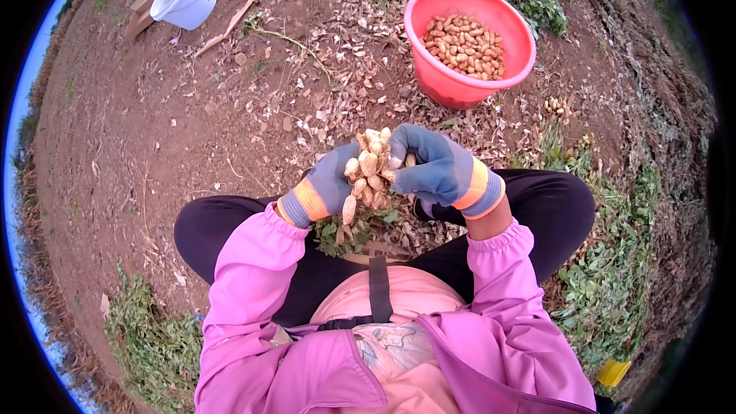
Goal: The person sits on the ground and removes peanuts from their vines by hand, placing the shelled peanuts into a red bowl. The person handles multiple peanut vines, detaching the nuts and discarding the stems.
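Note:
My left hand (335,177), in a blue-grey work glove with an orange cuff, grips a cluster of unshelled peanuts (369,165) in front of my crossed legs. The pods hang in a bunch at the roots of a peanut plant, and its green leaves (345,230) show beneath. On the cluster's right side is my gloved right hand (435,165), with curled fingers against the pods. One pod (410,160) shows between its thumb and fingers. Beyond my hands stands a red plastic tub (454,86), partly filled with picked peanuts (466,46).
A white plastic bucket (187,3) leans at the far left beside cardboard (141,14). Uprooted peanut plants (609,276) lie along my right, with more greenery (149,339) at lower left and behind the tub. Dry leaves litter the soil. Something yellow (613,372) sits at lower right.

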### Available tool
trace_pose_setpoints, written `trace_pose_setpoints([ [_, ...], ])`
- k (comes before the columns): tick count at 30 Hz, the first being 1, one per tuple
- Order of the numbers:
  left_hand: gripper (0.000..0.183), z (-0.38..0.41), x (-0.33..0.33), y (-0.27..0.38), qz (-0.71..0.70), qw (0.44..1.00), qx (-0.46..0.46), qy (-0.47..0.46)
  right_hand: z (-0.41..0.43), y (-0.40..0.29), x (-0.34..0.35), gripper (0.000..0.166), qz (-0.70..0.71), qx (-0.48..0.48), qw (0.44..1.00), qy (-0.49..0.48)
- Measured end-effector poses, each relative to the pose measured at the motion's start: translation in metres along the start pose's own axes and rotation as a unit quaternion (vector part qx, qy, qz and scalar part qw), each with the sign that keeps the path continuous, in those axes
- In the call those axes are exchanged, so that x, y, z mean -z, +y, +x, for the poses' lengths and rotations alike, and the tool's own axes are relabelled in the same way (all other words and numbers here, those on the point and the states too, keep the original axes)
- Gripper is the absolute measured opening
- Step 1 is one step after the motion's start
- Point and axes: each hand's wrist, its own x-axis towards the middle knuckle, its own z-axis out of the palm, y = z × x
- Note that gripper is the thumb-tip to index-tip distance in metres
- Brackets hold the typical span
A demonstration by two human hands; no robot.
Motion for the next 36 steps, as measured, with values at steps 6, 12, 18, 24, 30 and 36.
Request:
trace_pose_setpoints([
  [6,0.046,-0.003,0.027,-0.010,-0.233,0.971,0.042,-0.045,-0.006,-0.003,0.001,0.022,0.081,-0.009,0.996,-0.023],
  [12,0.045,-0.004,0.029,-0.021,-0.235,0.970,0.060,0.019,0.011,0.007,0.009,0.022,0.111,0.075,0.988,0.079],
  [18,0.047,-0.008,0.035,-0.023,-0.121,0.992,-0.008,-0.031,0.018,0.009,-0.006,0.025,0.000,0.068,0.991,0.118],
  [24,0.048,-0.014,0.037,-0.032,-0.208,0.977,0.051,-0.024,0.025,0.019,-0.019,0.022,-0.198,0.147,0.954,0.168],
  [30,0.039,-0.003,0.050,-0.074,-0.285,0.955,0.060,0.046,0.036,0.041,-0.020,0.026,-0.315,0.200,0.907,0.197],
  [36,0.046,0.016,0.043,-0.058,-0.451,0.871,-0.028,-0.194,0.043,0.061,-0.023,0.018,-0.249,0.265,0.880,0.307],
])
